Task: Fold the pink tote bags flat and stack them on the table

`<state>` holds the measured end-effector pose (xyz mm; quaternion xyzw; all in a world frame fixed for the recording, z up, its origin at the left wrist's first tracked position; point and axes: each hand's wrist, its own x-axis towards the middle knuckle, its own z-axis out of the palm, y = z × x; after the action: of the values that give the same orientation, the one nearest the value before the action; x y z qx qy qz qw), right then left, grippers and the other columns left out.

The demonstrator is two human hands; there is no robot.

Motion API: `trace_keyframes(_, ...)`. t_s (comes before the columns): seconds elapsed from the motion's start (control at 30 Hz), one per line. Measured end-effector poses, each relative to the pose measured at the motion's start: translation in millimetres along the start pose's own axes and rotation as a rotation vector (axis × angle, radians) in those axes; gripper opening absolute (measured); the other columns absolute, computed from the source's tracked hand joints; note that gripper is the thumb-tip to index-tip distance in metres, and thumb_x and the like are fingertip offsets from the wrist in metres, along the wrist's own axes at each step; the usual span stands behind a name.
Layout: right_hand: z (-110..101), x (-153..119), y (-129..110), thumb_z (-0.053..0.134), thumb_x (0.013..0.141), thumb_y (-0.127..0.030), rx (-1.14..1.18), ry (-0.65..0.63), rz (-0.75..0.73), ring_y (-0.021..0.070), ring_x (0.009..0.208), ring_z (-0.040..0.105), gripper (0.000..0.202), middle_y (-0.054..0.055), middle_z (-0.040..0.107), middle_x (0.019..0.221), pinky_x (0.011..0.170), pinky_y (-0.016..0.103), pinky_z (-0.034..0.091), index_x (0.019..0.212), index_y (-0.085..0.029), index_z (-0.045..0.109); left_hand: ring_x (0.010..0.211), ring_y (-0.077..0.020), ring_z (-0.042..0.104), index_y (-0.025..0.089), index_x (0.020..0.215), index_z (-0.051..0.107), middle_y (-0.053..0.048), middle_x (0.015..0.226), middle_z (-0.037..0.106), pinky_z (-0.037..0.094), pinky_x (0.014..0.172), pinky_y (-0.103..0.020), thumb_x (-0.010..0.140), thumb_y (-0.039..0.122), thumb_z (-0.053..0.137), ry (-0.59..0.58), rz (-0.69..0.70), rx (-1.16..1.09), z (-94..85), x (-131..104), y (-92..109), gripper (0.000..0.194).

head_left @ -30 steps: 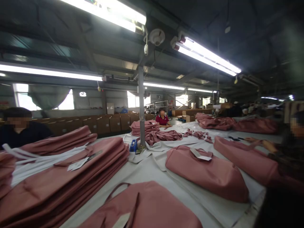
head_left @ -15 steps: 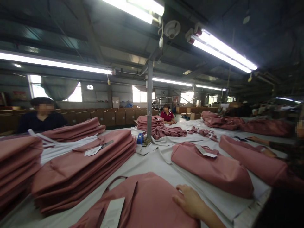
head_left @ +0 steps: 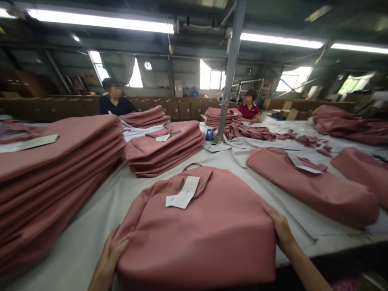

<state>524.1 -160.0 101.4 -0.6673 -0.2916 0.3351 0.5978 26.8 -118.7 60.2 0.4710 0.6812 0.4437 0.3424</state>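
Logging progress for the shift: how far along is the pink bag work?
Done, apparently: flat pink stacks and sit piled at left. In hand: the left hand and right hand hold the sides of a stuffed pink bag with its paper tag. Possibly left: loose stuffed bags at right.

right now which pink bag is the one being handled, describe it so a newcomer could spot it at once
On the long white-covered table, look at the near edge, in front of the flat pink stacks. The pink bag lies there alone, with the left hand and right hand on its near corners. Unlike the bag to its right, it has white paper tags near its handle.
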Motion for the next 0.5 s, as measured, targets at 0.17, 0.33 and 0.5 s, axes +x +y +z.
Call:
trace_keyframes(0.17, 21.6, 33.4, 6.6, 0.061, 0.068, -0.059, -0.114, 0.150, -0.052, 0.0270, 0.089, 0.057, 0.052, 0.006, 0.068, 0.082, 0.081, 0.037, 0.046, 0.084, -0.010, 0.070, 0.135, -0.0273, 0.036, 0.026, 0.143, 0.033, -0.005, 0.147, 0.038, 0.025, 0.116, -0.042, 0.084, 0.054, 0.056, -0.053, -0.073, -0.190, 15.8, 13.4, 27.2, 0.070)
trace_keyframes(0.33, 43.9, 60.3, 8.2, 0.052, 0.074, -0.071, -0.130, 0.096, -0.076, 0.0302, 0.097, 0.055, 0.068, 0.010, 0.066, 0.086, 0.086, 0.038, 0.044, 0.090, -0.007, 0.067, 0.122, -0.0313, 0.050, 0.024, 0.145, 0.028, -0.010, 0.140, 0.045, 0.047, 0.097, -0.045, 0.082, 0.058, 0.051, -0.088, -0.126, -0.049, 15.8, 38.1, 45.3, 0.075)
trace_keyframes(0.5, 12.6, 34.1, 12.3, 0.062, 0.067, -0.076, -0.006, -0.238, -0.142, 0.0278, 0.123, 0.046, 0.086, 0.011, 0.057, 0.127, 0.100, 0.036, 0.040, 0.129, -0.018, 0.051, 0.134, -0.0380, 0.033, 0.010, 0.136, 0.043, -0.020, 0.142, 0.041, 0.023, 0.113, -0.052, 0.074, 0.067, 0.048, -0.022, 0.386, 0.465, 9.9, 31.1, 57.4, 0.085)
